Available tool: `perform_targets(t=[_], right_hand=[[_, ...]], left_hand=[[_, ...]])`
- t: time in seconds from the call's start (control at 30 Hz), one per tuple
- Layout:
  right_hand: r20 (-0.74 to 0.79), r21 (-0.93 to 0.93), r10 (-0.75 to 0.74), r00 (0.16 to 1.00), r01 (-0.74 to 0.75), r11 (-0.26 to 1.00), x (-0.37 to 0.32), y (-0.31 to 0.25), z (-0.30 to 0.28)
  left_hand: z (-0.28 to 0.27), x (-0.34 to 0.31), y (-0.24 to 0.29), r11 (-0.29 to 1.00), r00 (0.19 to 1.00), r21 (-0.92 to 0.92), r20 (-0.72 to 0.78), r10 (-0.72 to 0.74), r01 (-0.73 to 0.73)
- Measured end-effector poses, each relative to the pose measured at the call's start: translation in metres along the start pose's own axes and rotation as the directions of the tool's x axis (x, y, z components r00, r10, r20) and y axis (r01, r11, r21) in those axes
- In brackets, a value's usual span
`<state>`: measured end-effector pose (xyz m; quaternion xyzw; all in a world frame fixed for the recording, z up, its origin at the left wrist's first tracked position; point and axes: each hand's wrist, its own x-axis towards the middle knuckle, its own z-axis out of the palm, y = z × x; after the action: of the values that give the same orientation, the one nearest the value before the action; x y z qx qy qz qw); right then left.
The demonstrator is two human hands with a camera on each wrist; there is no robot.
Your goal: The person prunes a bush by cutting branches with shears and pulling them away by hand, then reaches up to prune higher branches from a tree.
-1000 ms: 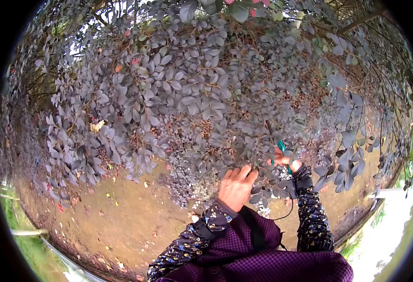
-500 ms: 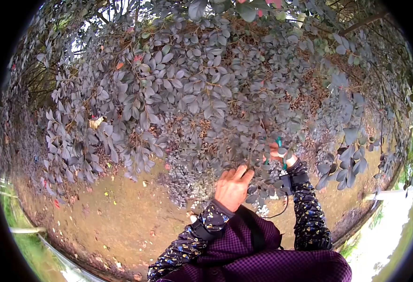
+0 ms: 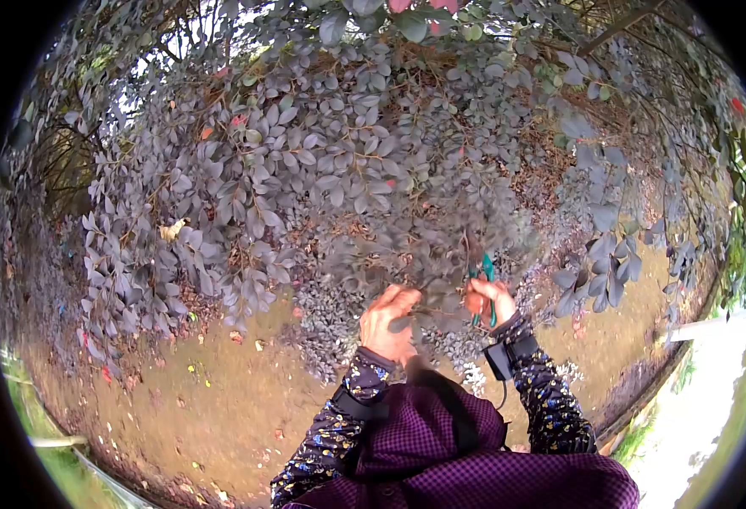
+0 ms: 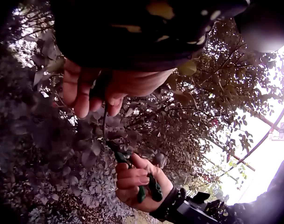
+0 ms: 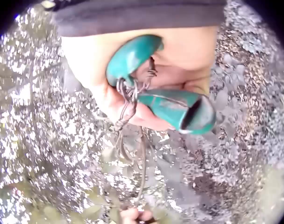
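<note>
In the head view, the left hand (image 3: 387, 325) is among purple-leaved twigs, left of the right hand (image 3: 493, 299), which grips green-handled pruning shears (image 3: 487, 270). The left wrist view has the left hand (image 4: 118, 86) above, its fingers curled round a thin stem (image 4: 105, 122) that runs down to the tip of the shears (image 4: 155, 187). Whether the blades are closed on it cannot be told. Seen from the right wrist, the right hand (image 5: 102, 88) wraps the green handles (image 5: 167, 105), with twisted wire (image 5: 128, 95) round them. Fingertips (image 5: 135, 215) of the left hand appear below.
Dense purple-leaved shrub (image 3: 322, 161) stands in front and hangs on both sides. Brown soil (image 3: 220, 382) with scattered leaves lies beneath. A branch (image 3: 623, 30) crosses the upper right, and a pale rail (image 3: 712, 329) lies at the right.
Both hands have shifted left in the head view, the right one also nearer the body. The shears show more plainly, and the foliage round the hands is blurred.
</note>
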<state>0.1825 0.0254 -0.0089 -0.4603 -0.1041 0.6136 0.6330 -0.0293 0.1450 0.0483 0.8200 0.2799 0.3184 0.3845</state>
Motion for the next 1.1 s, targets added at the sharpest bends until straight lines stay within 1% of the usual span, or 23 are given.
perform_targets(t=[0.1, 0.13, 0.17, 0.23, 0.27, 0.33, 0.37, 0.4, 0.43, 0.47, 0.5, 0.57, 0.6, 0.63, 0.67, 0.7, 0.77, 0.8, 0.9, 0.93, 1.0, 1.07, 1.1], right_hand=[[-0.157, -0.068, -0.027, 0.987, 0.017, 0.998, -0.053, 0.030, 0.020], [-0.120, 0.003, 0.011, 0.993, -0.011, 1.000, -0.062, 0.050, 0.013], [-0.084, 0.075, 0.043, 0.996, -0.036, 0.996, -0.068, 0.071, 0.003], [-0.234, -0.273, 0.217, 0.948, -0.279, 0.921, -0.088, 0.090, -0.019], [-0.229, -0.477, 0.267, 0.936, -0.347, 0.807, -0.090, 0.100, -0.027], [-0.276, -0.644, 0.350, 0.895, -0.442, 0.624, -0.102, 0.129, -0.048], [-0.251, -0.710, 0.392, 0.885, -0.443, 0.547, -0.106, 0.152, -0.067], [-0.236, -0.683, 0.371, 0.898, -0.425, 0.594, -0.113, 0.170, -0.077], [-0.222, -0.656, 0.351, 0.910, -0.406, 0.637, -0.120, 0.183, -0.081], [-0.160, -0.708, 0.387, 0.908, -0.379, 0.597, -0.124, 0.191, -0.085], [-0.127, -0.850, 0.384, 0.915, -0.300, 0.433, -0.128, 0.212, -0.102], [-0.196, -0.828, 0.421, 0.886, -0.380, 0.413, -0.135, 0.229, -0.106], [-0.194, -0.830, 0.418, 0.887, -0.376, 0.413, -0.137, 0.234, -0.105], [-0.187, -0.895, 0.385, 0.904, -0.318, 0.312, -0.138, 0.234, -0.102], [-0.176, -0.944, 0.353, 0.919, -0.259, 0.204, -0.138, 0.234, -0.099], [-0.175, -0.944, 0.349, 0.921, -0.257, 0.206, -0.137, 0.237, -0.100], [0.002, -0.989, 0.294, 0.956, -0.042, 0.143, -0.134, 0.245, -0.109], [-0.033, -0.992, 0.286, 0.958, -0.068, 0.111, -0.131, 0.251, -0.112], [-0.078, -0.996, 0.236, 0.969, -0.086, 0.026, -0.128, 0.246, -0.103], [-0.078, -0.996, 0.231, 0.970, -0.086, 0.024, -0.128, 0.240, -0.097], [-0.170, -0.960, 0.285, 0.943, -0.225, 0.170, -0.131, 0.226, -0.081], [-0.129, -0.975, 0.255, 0.958, -0.170, 0.145, -0.133, 0.223, -0.080], [-0.086, -0.986, 0.232, 0.969, -0.117, 0.121, -0.135, 0.223, -0.080]], left_hand=[[-0.010, -0.006, -0.013, 0.982, 0.991, -0.185, -0.133, 0.008, -0.033], [-0.028, -0.007, -0.008, 0.997, 0.996, -0.045, 0.065, -0.055, 0.058], [-0.033, -0.015, -0.008, 0.999, 0.995, 0.037, 0.098, -0.006, 0.002], [-0.036, -0.039, -0.020, 0.998, 0.977, 0.050, 0.208, -0.049, 0.040], [-0.042, -0.050, -0.022, 1.000, 0.974, -0.027, 0.227, -0.005, 0.011], [-0.047, -0.081, -0.040, 0.988, 0.943, 0.021, 0.296, -0.153, 0.153], [-0.051, -0.090, -0.045, 0.977, 0.925, 0.018, 0.321, -0.205, 0.210], [-0.059, -0.097, -0.041, 0.984, 0.950, 0.003, 0.260, -0.175, 0.181], [-0.055, -0.112, -0.066, 1.000, 0.991, -0.026, 0.131, -0.009, 0.013], [-0.064, -0.124, -0.067, 0.995, 0.986, -0.059, 0.150, -0.066, 0.076], [-0.074, -0.135, -0.068, 0.986, 0.978, -0.087, 0.166, -0.126, 0.141], [-0.090, -0.154, -0.084, 0.932, 0.924, 0.007, 0.131, -0.360, 0.362], [-0.107, -0.157, -0.079, 0.946, 0.926, 0.195, 0.231, -0.299, 0.257], [-0.099, -0.183, -0.114, 0.969, 0.968, -0.036, 0.069, -0.241, 0.244], [-0.108, -0.195, -0.122, 0.960, 0.958, 0.019, 0.063, -0.280, 0.279], [-0.116, -0.201, -0.128, 0.947, 0.947, 0.075, 0.058, -0.317, 0.312], [-0.124, -0.202, -0.132, 0.922, 0.922, 0.068, 0.036, -0.385, 0.382], [-0.127, -0.202, -0.133, 0.890, 0.891, 0.056, 0.012, -0.454, 0.453], [-0.127, -0.198, -0.156, 0.911, 0.906, -0.052, -0.096, -0.412, 0.409], [-0.120, -0.210, -0.200, 0.960, 0.948, 0.018, -0.167, -0.272, 0.279], [-0.121, -0.186, -0.200, 0.975, 0.956, 0.017, -0.202, -0.215, 0.223], [-0.123, -0.143, -0.171, 0.986, 0.958, 0.016, -0.240, -0.158, 0.166], [-0.131, -0.117, -0.121, 0.962, 0.955, 0.067, -0.159, -0.253, 0.266]])
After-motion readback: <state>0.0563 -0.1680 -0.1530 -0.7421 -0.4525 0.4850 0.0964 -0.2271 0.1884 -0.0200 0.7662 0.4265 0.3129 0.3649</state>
